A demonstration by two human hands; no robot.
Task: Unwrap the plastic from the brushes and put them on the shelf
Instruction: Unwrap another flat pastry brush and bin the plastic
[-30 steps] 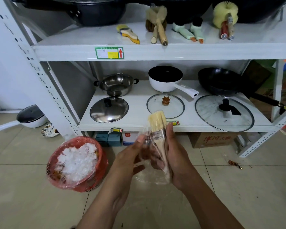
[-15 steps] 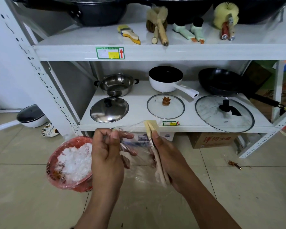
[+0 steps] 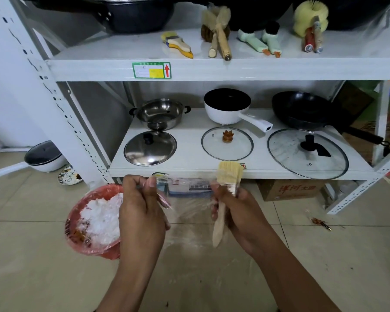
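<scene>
My right hand (image 3: 239, 210) grips a wooden pastry brush (image 3: 229, 176) upright, pale bristles up, its handle pointing down. Clear plastic wrap (image 3: 189, 212) stretches from the brush across to my left hand (image 3: 142, 206), which pinches one end of the film. Both hands hover over the floor in front of the lower shelf. On the upper shelf (image 3: 122, 50) lie several unwrapped brushes: a yellow-handled one (image 3: 178, 45), two wooden ones (image 3: 218, 37), two pale green ones (image 3: 261, 40) and a yellow round one (image 3: 311, 21).
A red basket (image 3: 77, 224) holding crumpled white plastic sits on the floor by my left hand. The lower shelf (image 3: 189, 154) carries pots, a pan and three lids. Cardboard boxes (image 3: 291, 189) stand under it. A white pot (image 3: 43, 156) rests on the floor at left.
My left hand has pulled the plastic wrap leftward off the brush, and the hands have drawn apart. The brush has turned flat-on and sits mostly bare in my right hand.
</scene>
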